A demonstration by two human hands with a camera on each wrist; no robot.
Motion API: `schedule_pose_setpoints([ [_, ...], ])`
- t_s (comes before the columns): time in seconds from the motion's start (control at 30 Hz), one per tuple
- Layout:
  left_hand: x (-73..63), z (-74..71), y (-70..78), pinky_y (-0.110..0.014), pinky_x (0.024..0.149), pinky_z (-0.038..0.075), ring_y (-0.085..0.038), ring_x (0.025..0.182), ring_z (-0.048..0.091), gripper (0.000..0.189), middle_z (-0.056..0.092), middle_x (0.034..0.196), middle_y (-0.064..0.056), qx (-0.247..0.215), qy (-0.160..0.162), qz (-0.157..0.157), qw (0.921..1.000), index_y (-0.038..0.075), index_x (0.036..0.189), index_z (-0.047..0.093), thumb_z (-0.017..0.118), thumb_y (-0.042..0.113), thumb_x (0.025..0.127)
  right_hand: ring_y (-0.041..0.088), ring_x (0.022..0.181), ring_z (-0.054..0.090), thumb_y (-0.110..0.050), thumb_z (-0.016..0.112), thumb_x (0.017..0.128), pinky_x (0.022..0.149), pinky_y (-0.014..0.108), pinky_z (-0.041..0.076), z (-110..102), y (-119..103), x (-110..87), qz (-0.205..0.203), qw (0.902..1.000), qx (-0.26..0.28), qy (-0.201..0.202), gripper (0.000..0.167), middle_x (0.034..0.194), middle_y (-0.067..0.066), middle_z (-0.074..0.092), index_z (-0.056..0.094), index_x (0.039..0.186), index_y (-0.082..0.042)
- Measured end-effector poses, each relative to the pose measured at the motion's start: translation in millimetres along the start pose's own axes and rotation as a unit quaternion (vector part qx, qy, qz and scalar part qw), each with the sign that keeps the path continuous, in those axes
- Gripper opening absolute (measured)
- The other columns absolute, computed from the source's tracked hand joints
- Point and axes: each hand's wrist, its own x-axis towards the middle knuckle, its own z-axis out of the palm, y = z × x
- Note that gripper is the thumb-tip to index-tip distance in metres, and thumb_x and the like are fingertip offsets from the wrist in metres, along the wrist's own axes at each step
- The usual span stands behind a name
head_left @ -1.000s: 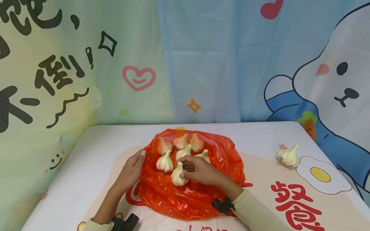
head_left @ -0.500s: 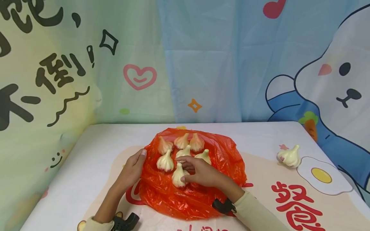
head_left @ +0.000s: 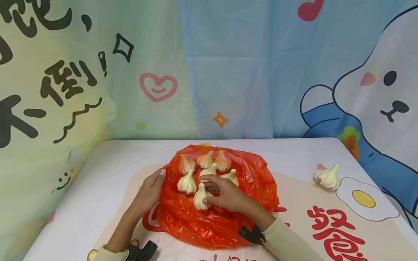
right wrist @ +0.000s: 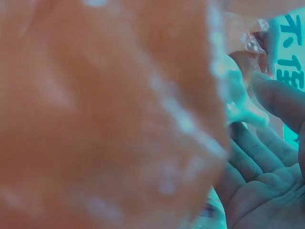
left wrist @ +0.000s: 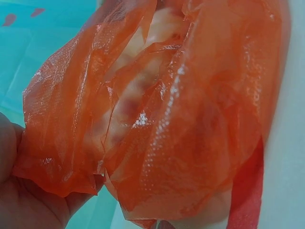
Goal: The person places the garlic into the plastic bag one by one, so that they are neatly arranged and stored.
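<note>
A red plastic bag [head_left: 209,226] lies spread on the table with several pale garlic bulbs on it, among them a bulb [head_left: 187,183] at its left. My left hand [head_left: 150,190] pinches the bag's left edge between thumb and fingers; the left wrist view shows the thin film [left wrist: 52,167] against the palm. At the front of the group stands a garlic bulb [head_left: 200,199], stem up. My right hand [head_left: 225,192] holds it loosely, thumb at its right side and fingers behind it. In the right wrist view the crumpled bag [right wrist: 109,119] hides most of the work.
A lone garlic bulb [head_left: 327,177] lies off the bag at the right of the table. The printed tablecloth [head_left: 330,214] shows a fried egg and red characters. Behind the table hangs a printed curtain [head_left: 228,72].
The front garlic bulb has shifted slightly left with my right hand's thumb at its side. My left hand keeps its place on the bag's edge.
</note>
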Motion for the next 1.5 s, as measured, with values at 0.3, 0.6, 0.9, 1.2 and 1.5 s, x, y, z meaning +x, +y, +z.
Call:
schedule_pose_setpoints([
  [0.3,0.7,0.4,-0.7,-0.040,0.089,0.053,-0.026,0.101,0.059,0.050,0.060,0.122,-0.010,-0.002,-0.003,0.006,1.0000,0.010,0.140,0.047,0.032,0.043,0.106,0.026,0.116,0.060,-0.004,0.070,0.089,0.094,0.046,0.048,-11.7,-5.0,-8.2,-0.021,0.9978,0.059,0.019,0.054,0.126,0.011,0.063,0.048,0.139,-0.005],
  [0.6,0.6,-1.8,0.7,-0.045,0.095,0.049,-0.027,0.107,0.058,0.051,0.058,0.127,-0.012,0.005,-0.002,0.015,0.9999,0.008,0.142,0.046,0.031,0.041,0.106,0.029,0.121,0.056,-0.014,0.071,0.090,0.090,0.031,0.051,-36.3,-14.6,-25.0,-0.002,0.9973,0.055,0.048,0.049,0.128,0.014,0.061,0.053,0.135,-0.005],
  [0.9,0.8,-4.0,-0.8,-0.042,0.090,0.052,-0.027,0.103,0.059,0.052,0.060,0.122,-0.010,0.002,0.001,0.013,0.9999,0.010,0.141,0.047,0.031,0.045,0.106,0.026,0.119,0.057,-0.017,0.071,0.090,0.092,0.036,0.051,-64.7,-15.5,-46.2,0.024,0.9964,0.006,0.081,0.038,0.125,0.006,0.063,0.062,0.128,-0.016],
  [1.2,0.8,-5.6,-0.3,-0.039,0.086,0.054,-0.028,0.099,0.060,0.051,0.060,0.120,-0.012,-0.015,-0.004,0.015,0.9998,0.011,0.141,0.047,0.031,0.044,0.106,0.039,0.115,0.058,-0.014,0.070,0.091,0.085,0.031,0.053,-88.1,-4.8,-80.6,0.010,0.9915,0.007,0.130,0.035,0.121,0.011,0.065,0.062,0.124,-0.007],
  [1.5,0.4,-8.0,0.3,-0.038,0.084,0.055,-0.028,0.098,0.060,0.051,0.060,0.119,-0.013,-0.021,-0.004,0.005,0.9998,0.012,0.141,0.047,0.032,0.045,0.105,0.023,0.109,0.064,-0.016,0.069,0.092,0.081,0.025,0.053,-105.0,1.8,-116.8,0.029,0.9753,-0.066,0.209,0.033,0.120,0.009,0.065,0.062,0.123,-0.006],
])
